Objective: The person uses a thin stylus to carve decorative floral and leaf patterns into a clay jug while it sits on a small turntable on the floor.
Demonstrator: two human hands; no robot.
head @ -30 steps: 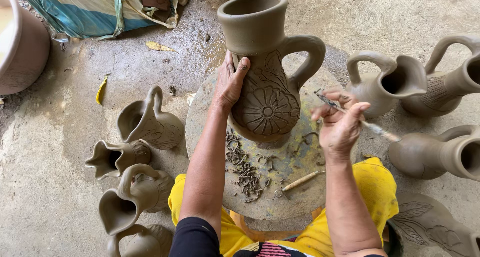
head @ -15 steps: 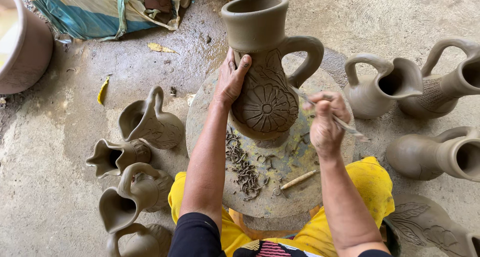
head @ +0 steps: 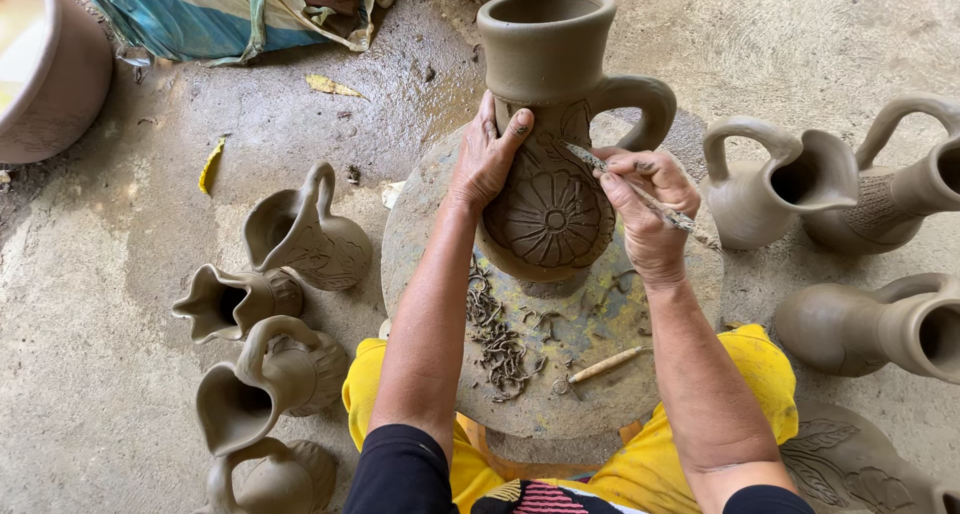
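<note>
A tall unfired clay jug point(head: 553, 124) with one handle and a carved flower on its belly stands on a round turntable point(head: 600, 374). My left hand point(head: 487, 156) lies flat against the jug's left shoulder, fingers spread upward. My right hand point(head: 648, 209) grips a thin carving tool point(head: 640, 194) whose tip touches the jug's upper right side just below the handle. Clay shavings point(head: 497, 339) lie on the turntable in front of the jug, with a wooden-handled loop tool point(head: 603, 367) beside them.
Several grey clay jugs stand on the concrete floor: a group at left point(head: 300, 239) and others at right point(head: 765, 184). A large pot point(head: 50, 79) sits top left, beside a pile of cloth and sacks point(head: 230, 9). My yellow-clad knees are under the turntable.
My right hand has moved left with the carving tool, from beside the jug to touching its upper right side. The left hand has stayed on the jug.
</note>
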